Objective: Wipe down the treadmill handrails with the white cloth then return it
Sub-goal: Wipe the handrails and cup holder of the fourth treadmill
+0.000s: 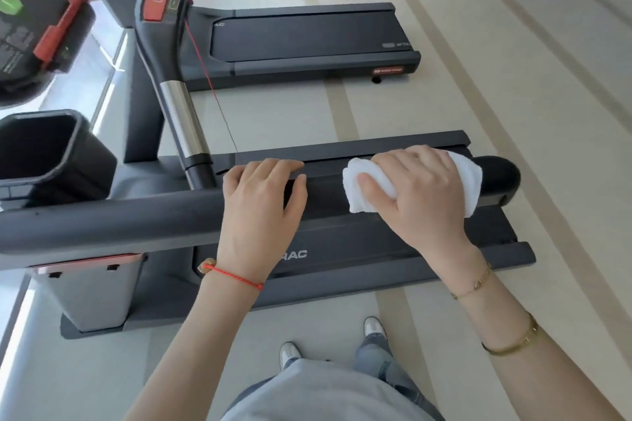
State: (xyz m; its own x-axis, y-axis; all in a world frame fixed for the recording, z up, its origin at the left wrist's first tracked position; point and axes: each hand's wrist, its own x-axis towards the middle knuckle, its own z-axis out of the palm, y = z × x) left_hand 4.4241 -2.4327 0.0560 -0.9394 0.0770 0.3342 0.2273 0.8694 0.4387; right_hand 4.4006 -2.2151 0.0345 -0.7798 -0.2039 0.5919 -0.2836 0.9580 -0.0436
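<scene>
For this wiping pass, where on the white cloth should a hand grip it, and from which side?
Grip the white cloth across its bunched middle, coming from above, as the right hand does: the cloth is draped over the rounded black handrail, so fingers curl over the far side and the thumb clamps the near side. The left hand rests on the rail alongside.

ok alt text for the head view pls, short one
A person's right hand presses a white cloth around a treadmill's black handrail near its free end, while the left hand rests on the same rail. A second treadmill stands beyond.
</scene>
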